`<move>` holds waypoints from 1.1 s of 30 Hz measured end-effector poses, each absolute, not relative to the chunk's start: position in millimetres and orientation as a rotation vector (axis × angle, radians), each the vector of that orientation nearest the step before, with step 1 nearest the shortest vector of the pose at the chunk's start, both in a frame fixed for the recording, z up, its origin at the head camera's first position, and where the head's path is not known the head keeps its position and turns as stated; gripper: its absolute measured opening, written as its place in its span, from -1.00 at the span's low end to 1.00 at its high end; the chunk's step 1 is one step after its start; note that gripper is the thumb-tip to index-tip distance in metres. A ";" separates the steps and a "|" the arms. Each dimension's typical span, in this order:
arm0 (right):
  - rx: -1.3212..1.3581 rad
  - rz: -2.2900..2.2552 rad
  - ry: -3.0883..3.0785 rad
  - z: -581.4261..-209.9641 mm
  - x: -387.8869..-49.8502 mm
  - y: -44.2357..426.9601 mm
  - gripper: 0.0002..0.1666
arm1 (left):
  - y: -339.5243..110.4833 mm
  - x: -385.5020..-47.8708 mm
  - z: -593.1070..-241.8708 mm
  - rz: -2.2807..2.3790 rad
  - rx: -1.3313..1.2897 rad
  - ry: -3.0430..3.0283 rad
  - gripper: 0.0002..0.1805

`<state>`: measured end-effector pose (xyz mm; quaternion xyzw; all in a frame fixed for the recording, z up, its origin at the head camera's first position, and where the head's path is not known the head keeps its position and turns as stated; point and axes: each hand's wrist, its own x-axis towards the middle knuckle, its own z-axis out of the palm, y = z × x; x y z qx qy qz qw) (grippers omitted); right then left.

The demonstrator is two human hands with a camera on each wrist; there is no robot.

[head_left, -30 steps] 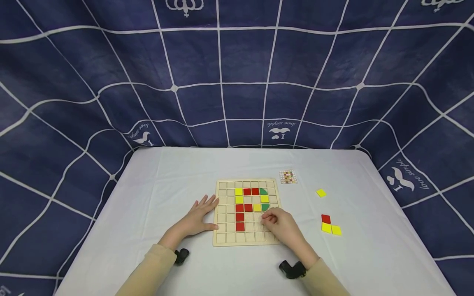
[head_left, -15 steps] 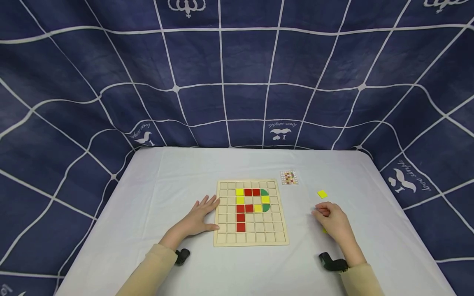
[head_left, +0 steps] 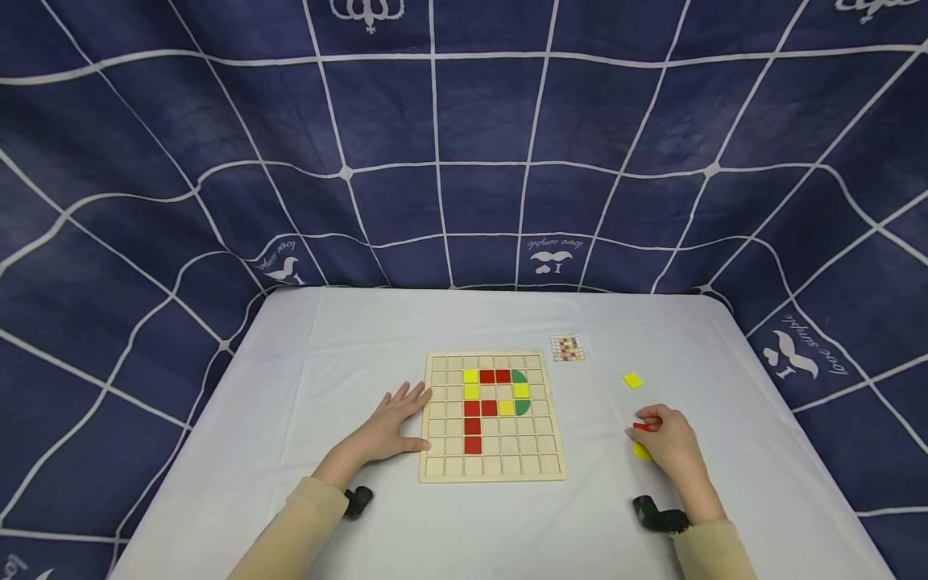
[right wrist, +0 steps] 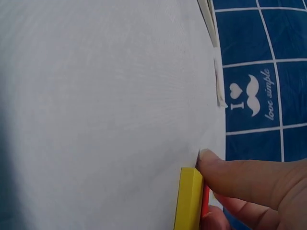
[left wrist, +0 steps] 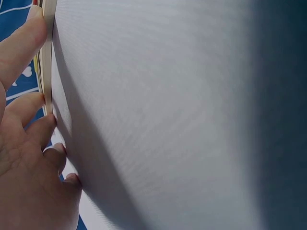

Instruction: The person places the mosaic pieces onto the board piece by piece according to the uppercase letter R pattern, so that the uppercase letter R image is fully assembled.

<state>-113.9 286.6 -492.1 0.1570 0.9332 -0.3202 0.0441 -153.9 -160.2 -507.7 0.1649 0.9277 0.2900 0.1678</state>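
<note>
A wooden grid board (head_left: 442, 459) lies on the white table; red, yellow and green tiles form a P shape on it. My left hand (head_left: 391, 423) has its fingers spread, with thumb and fingertips touching the board's left edge. Right of the board, my right hand (head_left: 670, 443) pinches a red square tile (head_left: 641, 426) between thumb and fingers, low at the tabletop. Beside it a yellow tile (head_left: 641, 452) shows partly under the hand; a second yellow one there is hidden. In the right wrist view, the thumb (right wrist: 230, 175) presses at the red tile (right wrist: 205, 201), behind a yellow tile (right wrist: 188, 201).
Farther back lies another yellow tile (head_left: 633, 380). A small printed pattern card (head_left: 568, 348) sits near the board's back right corner. Dark blue cloth (head_left: 478, 201) with white lines hangs around the table. Each wrist wears a black device.
My right hand has left the board's right side and moved right to the loose tiles, where it now pinches the red one. The left hand has stayed at the board's edge.
</note>
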 end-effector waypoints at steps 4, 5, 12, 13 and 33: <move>0.542 -0.983 2.811 -491.6 -113.5 291.2 -0.48 | -159.4 -153.8 -508.0 0.810 0.467 2.646 0.03; 0.554 -0.983 2.803 -491.3 -113.3 292.0 -0.47 | -159.4 -153.9 -507.6 0.807 0.467 2.647 0.03; 0.566 -0.979 2.776 -487.3 -110.6 291.7 -0.49 | -160.2 -154.1 -506.0 0.807 0.471 2.646 0.03; 0.561 -0.972 2.774 -487.0 -110.2 291.3 -0.50 | -160.3 -154.1 -506.0 0.808 0.473 2.645 0.04; 0.458 -1.058 2.785 -489.2 -113.1 285.6 -0.59 | -160.2 -154.1 -508.7 0.813 0.484 2.643 0.03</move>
